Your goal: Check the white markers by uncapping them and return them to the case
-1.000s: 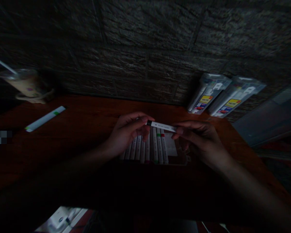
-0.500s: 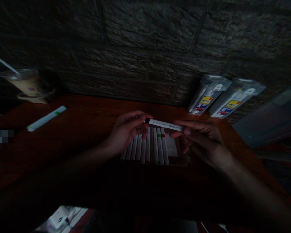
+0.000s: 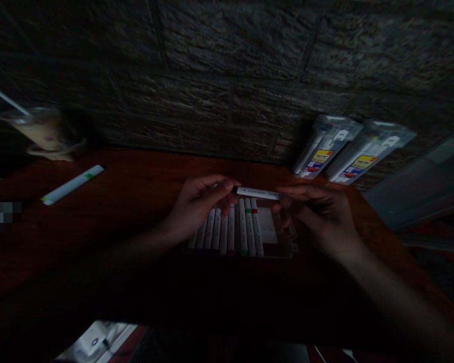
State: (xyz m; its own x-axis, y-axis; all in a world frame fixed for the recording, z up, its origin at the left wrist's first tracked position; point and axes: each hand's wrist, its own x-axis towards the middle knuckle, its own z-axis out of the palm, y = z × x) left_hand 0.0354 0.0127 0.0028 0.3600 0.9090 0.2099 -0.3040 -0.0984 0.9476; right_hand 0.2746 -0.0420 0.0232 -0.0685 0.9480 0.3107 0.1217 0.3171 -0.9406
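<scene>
A white marker [image 3: 258, 192] with a dark band near its left end is held level between my two hands. My left hand [image 3: 206, 201] pinches the dark end between thumb and fingers. At the other end, the fingers and thumb of my right hand [image 3: 314, 212] close on the white barrel. Beneath them lies a clear plastic case [image 3: 283, 251] with several white markers [image 3: 223, 234] side by side in it. Two of these show a green band and a red band. A pale paper or label [image 3: 267, 227] shows at the case's right side.
A lone marker with a green band [image 3: 72, 184] lies on the wooden table [image 3: 144, 174] at left. Behind it stands a drink cup with a straw [image 3: 43, 132]. Two upright clear marker cases [image 3: 317, 151] lean by the stone wall [image 3: 212, 101] at right.
The held marker has shifted slightly right at its dark end, along with my left hand. My right hand covers a little more of the barrel. The other things have stayed put.
</scene>
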